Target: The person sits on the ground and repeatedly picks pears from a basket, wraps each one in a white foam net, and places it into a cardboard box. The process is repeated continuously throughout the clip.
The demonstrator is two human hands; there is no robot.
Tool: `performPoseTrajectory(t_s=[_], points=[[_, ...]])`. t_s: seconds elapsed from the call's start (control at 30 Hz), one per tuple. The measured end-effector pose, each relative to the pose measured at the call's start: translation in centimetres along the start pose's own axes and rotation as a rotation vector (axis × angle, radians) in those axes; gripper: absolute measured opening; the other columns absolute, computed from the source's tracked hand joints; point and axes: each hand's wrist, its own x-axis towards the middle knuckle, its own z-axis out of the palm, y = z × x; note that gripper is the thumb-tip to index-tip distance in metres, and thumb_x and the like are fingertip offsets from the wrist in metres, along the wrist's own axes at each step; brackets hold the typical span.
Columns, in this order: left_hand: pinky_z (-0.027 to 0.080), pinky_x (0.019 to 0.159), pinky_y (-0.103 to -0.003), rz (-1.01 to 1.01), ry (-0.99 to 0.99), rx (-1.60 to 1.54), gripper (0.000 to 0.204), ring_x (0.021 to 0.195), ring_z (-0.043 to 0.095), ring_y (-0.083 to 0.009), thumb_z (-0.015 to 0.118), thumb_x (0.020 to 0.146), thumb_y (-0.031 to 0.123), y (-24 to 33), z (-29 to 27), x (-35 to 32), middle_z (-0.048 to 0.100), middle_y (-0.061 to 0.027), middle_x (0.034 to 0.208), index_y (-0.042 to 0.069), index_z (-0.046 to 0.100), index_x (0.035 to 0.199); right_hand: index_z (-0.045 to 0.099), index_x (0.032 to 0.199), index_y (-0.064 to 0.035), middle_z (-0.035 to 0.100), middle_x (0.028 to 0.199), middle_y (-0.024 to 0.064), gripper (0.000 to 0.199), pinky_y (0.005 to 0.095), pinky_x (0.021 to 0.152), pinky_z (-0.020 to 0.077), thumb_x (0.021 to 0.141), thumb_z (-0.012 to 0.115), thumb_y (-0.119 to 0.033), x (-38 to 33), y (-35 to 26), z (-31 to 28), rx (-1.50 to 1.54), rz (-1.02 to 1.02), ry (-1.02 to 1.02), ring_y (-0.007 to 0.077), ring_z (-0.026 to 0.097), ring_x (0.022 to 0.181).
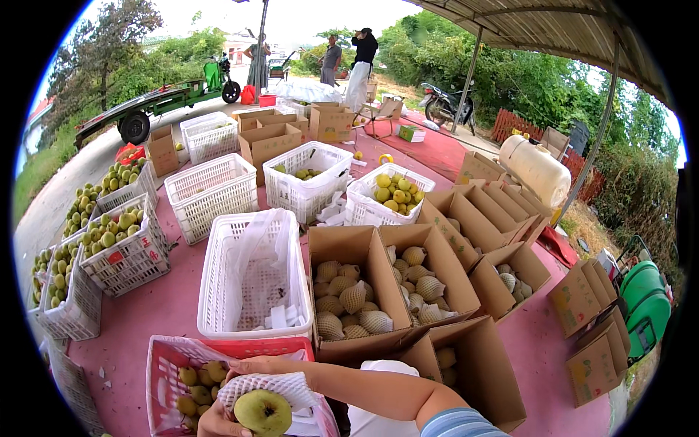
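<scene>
Pear (263, 413) in net (275, 387), two-handed, over red crate (166, 355).
Left hand (218, 421) grips pear low; right hand (266, 365) holds net's top, forearm (368, 386) slanted across.

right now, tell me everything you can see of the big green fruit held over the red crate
The fruit is rounded and yellowish green, with smooth-looking skin and a small dark spot on the end facing the camera. That end is bare; a white sleeve of foam-like netting shows around its far side. It is held up over the red crate, with the left hand at its lower left and the right hand over the sleeve behind it. Its underside is hidden.
</scene>
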Motion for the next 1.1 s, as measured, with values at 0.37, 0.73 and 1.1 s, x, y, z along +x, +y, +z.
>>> performPoseTrajectory(t_s=[0.37, 0.73, 1.1], points=[[0.050, 0.093, -0.036, 0.155, -0.487, -0.291, 0.073, 0.110, 0.059, -0.0226, 0.077, 0.074, 0.018, 3.0, 5.1, 3.3, 0.057, -0.0145, 0.121, -0.008, 0.041, 0.132, 0.057, 0.116, -0.0030, 0.064, 0.113, 0.0055, 0.037, 0.0289, 0.087, 0.0503, 0.097, 0.055, -0.035, -0.6, 0.4, 1.8, 0.248, -0.079, 0.056, 0.0140, 0.062, 0.099], [0.051, 0.094, -0.037, 0.305, 0.327, -0.156, 0.064, 0.110, 0.060, -0.0237, 0.072, 0.078, 0.005, 1.6, 2.9, 5.3, 0.057, -0.0152, 0.119, 0.000, 0.042, 0.134, 0.053, 0.106, -0.0029, 0.058, 0.086, 0.0041, 0.020, 0.0280, 0.064, 0.0470, 0.093, 0.062, -0.015, -2.9, -1.3, 2.2, -0.779, -0.493, 0.596, 0.0104, 0.057, 0.072], [0.044, 0.102, -0.038, 0.030, 0.236, -0.164, 0.046, 0.126, 0.048, -0.0211, 0.040, 0.100, 0.009, -3.1, 1.0, 5.3, 0.044, -0.0089, 0.139, 0.016, 0.029, 0.145, 0.036, 0.141, -0.0118, 0.040, 0.144, 0.0088, 0.085, 0.0491, 0.110, 0.0300, 0.068, 0.079, -0.021, -1.8, 0.1, 0.4, -1.760, -0.449, 0.308, 0.0340, 0.035, 0.134]])
